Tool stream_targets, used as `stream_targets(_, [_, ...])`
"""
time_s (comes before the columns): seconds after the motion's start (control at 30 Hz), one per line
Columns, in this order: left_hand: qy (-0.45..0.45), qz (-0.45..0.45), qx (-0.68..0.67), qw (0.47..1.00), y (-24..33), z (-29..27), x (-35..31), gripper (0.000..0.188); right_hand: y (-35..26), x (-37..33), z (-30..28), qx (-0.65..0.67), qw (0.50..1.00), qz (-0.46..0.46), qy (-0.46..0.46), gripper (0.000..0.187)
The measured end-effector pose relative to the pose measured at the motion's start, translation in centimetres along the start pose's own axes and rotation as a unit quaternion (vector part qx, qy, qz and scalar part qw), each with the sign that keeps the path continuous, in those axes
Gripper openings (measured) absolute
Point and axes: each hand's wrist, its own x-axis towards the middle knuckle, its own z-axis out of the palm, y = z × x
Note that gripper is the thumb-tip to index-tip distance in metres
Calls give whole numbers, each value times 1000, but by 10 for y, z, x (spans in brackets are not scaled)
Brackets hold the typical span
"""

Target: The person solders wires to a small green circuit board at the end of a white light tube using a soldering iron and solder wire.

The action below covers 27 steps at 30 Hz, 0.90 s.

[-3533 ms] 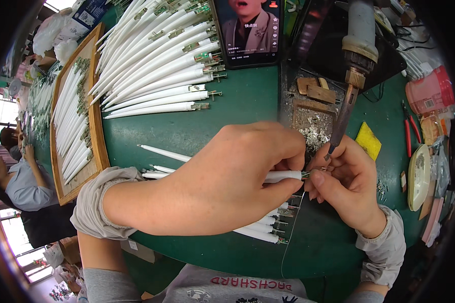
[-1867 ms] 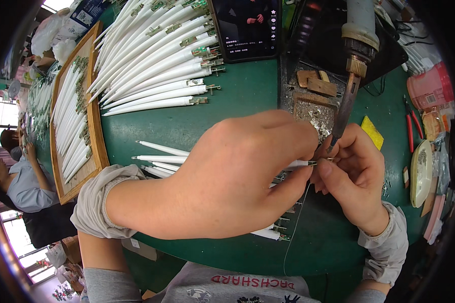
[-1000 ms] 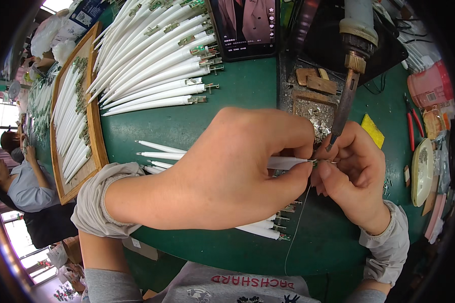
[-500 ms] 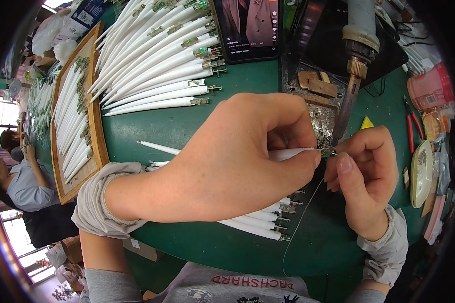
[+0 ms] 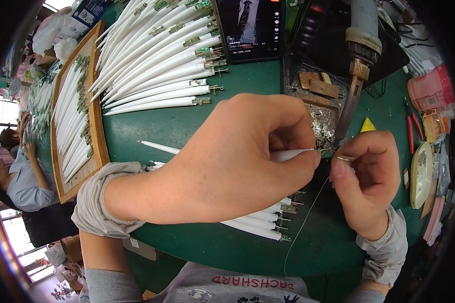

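In my left hand [image 5: 237, 161], thumb and fingers pinch a white tapered stick [image 5: 290, 154] with a small green circuit board [image 5: 326, 153] at its right end. My right hand [image 5: 366, 182] is closed beside that board, a thin silvery wire [image 5: 345, 159] bent between thumb and forefinger. A fine strand [image 5: 303, 224] trails from these fingers toward my lap. Above them stands a soldering iron [image 5: 356, 76], its tip pointing down close to the board. More white sticks [image 5: 255, 224] lie under my left hand, partly hidden by it.
A large pile of white sticks [image 5: 156, 60] lies at the far left beside a wooden-framed tray [image 5: 100, 136]. A phone [image 5: 250, 30] stands at the back. Red-handled pliers [image 5: 410, 126] and a pale dish [image 5: 420, 174] are at right. Another person [image 5: 28, 177] sits at far left.
My right fingers have tilted upward and the bent wire now shows between them. The soldering iron has shifted slightly right. My left hand keeps its hold. The phone's picture has changed.
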Motion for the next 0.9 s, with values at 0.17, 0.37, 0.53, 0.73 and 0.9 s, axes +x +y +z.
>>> stream_targets(0.17, [-17,17,18,1000,-5,-1,-1,6,-10,8,3,-162,984,-73,-21,24])
stream_targets(0.37, [-14,65,53,996,-9,0,0,5,-7,13,4,-247,949,-194,-33,27])
stream_targets(0.53, [-7,81,92,992,-9,1,-1,5,-7,12,4,-249,946,-201,-56,27])
stream_targets(0.73, [-35,18,44,998,-10,1,-1,5,-10,12,5,-260,950,-156,-77,22])
stream_targets(0.9, [-38,53,29,997,-12,1,2,4,-14,12,2,-205,976,-49,-64,12])
